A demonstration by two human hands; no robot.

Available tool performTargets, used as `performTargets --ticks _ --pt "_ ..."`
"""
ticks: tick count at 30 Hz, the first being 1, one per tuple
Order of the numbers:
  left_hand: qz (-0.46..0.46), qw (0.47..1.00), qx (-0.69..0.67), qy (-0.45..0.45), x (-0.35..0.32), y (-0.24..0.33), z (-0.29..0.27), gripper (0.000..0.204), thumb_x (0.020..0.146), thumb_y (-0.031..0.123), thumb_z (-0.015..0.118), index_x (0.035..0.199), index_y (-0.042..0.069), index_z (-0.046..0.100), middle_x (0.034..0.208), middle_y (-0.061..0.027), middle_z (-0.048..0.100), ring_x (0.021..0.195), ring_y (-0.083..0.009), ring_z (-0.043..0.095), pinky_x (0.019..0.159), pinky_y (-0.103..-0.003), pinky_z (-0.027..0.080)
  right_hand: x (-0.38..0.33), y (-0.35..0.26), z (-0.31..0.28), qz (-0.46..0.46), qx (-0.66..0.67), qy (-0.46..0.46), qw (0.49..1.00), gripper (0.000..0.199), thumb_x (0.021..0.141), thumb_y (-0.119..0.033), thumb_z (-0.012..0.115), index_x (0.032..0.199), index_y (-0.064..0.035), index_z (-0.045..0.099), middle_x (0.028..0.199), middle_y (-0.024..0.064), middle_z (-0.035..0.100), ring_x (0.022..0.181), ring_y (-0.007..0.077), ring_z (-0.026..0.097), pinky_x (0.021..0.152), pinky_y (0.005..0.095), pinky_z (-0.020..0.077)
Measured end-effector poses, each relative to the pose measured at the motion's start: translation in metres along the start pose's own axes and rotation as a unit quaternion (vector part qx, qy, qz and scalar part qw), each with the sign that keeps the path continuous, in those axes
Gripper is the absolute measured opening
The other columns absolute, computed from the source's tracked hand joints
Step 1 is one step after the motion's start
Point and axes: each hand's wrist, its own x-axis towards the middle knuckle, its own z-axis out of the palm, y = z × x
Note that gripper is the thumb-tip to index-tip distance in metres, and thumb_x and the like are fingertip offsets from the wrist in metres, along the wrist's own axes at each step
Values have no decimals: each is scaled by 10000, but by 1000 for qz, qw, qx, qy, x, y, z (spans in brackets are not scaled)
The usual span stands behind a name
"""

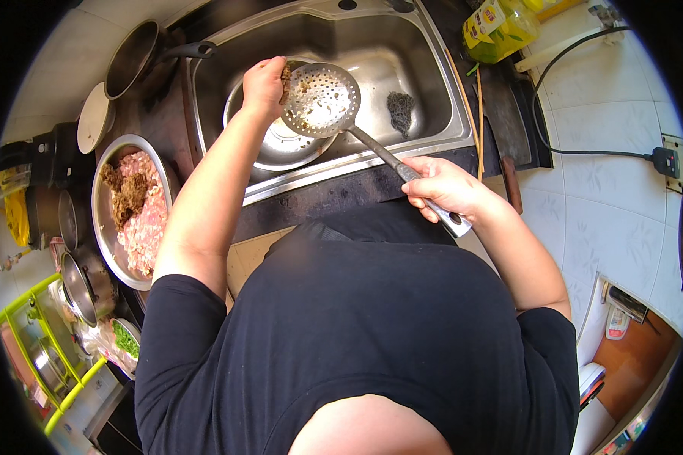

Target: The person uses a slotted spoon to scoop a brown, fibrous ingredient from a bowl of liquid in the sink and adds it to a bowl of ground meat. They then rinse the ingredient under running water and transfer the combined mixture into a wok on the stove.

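My right hand (442, 186) grips the handle of a perforated metal skimmer (322, 102), which is held over the sink. Bits of brown food cling to its round head. My left hand (264, 89) is closed at the skimmer's left rim around a clump of dark brown chopped food (286, 76). Beneath both is a round metal basin (288, 158) standing in the sink, partly hidden by the skimmer and my left forearm. Left of that forearm, a large steel bowl (105, 227) holds pink minced meat (140, 235) with a brown chopped heap (131, 196) on top.
The steel sink (440, 76) has a dark scouring pad (400, 112) at its right. A black-handled pan (133, 61) and a white lid-like disc (95, 117) stand at the left. A yellow-green bottle (501, 30) is at the back right, near a black cable (584, 152).
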Motion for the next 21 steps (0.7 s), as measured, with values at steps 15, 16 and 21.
performTargets --ticks 15,16,21 --pt "379 883 132 242 -60 106 -133 340 890 279 543 645 43 547 588 28 485 557 -77 408 530 -253 367 12 -15 -3 47 -43 -21 998 506 830 -42 511 1308 -14 345 563 6 471 396 90 450 384 209 383" --pt "413 845 204 272 -73 120 -158 338 890 278 538 659 32 550 589 29 499 565 -77 424 534 -249 376 15 -14 -3 47 -41 -27 998 502 829 -41 511 1304 -15 351 564 6 473 397 89 451 387 206 386" --pt "244 652 605 387 -101 110 -234 289 863 331 496 895 75 627 951 -142 612 908 -273 562 806 -407 401 27 -15 -4 32 -73 -49 996 483 830 -49 515 1287 3 365 563 14 475 394 93 449 375 207 379"
